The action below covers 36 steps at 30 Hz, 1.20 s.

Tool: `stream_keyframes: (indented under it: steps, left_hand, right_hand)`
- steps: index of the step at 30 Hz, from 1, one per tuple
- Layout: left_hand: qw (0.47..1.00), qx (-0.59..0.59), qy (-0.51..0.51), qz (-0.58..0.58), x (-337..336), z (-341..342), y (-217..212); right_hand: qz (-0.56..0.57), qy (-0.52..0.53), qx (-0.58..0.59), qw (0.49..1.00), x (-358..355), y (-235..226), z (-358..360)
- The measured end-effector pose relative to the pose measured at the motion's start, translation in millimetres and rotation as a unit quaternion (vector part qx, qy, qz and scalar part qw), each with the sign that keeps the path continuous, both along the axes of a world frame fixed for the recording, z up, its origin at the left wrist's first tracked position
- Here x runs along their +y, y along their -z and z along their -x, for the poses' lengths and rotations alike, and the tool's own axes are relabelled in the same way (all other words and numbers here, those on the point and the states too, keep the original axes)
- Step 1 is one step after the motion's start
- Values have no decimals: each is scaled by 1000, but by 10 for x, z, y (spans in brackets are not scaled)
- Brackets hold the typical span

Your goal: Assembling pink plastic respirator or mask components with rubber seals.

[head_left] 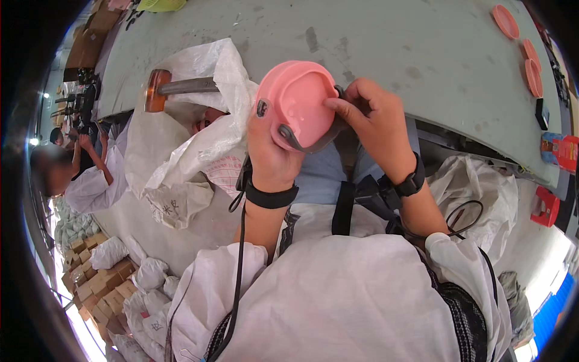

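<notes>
My left hand (270, 155) holds a pink round plastic lid (301, 102) from its left and lower side, fingers mostly hidden beneath it. A dark grey curved strap handle (319, 143) runs along the lid's lower edge. At the right rim, my right hand (381, 123) is closed with thumb and fingers around the upper end of that handle; its exact seating is hidden by the fingers. Left of the lid, a mallet (158, 90) with an orange head and dark shaft lies at the table edge, partly over a white woven sack (175, 157).
The grey table (386, 42) carries several pink round parts (505, 22) at far right and a yellow-green basket (161, 5) at far left. Another sack (476, 193) hangs at right. A person (90, 163) sits at left; cardboard boxes (99, 283) and white bags stand behind.
</notes>
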State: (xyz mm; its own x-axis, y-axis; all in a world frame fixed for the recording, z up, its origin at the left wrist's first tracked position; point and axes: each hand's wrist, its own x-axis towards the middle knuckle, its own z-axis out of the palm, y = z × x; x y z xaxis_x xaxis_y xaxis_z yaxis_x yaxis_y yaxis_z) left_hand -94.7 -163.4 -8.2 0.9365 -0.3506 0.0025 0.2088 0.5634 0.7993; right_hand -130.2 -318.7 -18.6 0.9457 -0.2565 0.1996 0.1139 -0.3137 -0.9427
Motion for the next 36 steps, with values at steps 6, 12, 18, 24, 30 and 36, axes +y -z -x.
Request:
stream_keyframes:
  steps: [6, 12, 18, 24, 30, 36]
  left_hand:
    - [1000, 0, 28, 0, 35, 47, -5]
    - [997, 71, -3, -4, -69, 44, -47]
    - [997, 51, -9, -54, -72, 57, 95]
    - [997, 39, -52, -30, -70, -111, 65]
    - [976, 216, -1, -6, -131, -44, -119]
    - [977, 211, 16, 25, -147, -16, -135]
  right_hand:
    - [37, -21, 10, 999, -12, -40, 1]
    - [138, -37, 34, 989, -62, -8, -2]
    - [144, -31, 46, 988, -64, 38, -1]
    - [99, -53, -54, 992, -93, 27, -26]
    - [125, -130, -134, 974, -39, 69, -18]
    - [66, -75, -146, 984, 46, 180, 91]
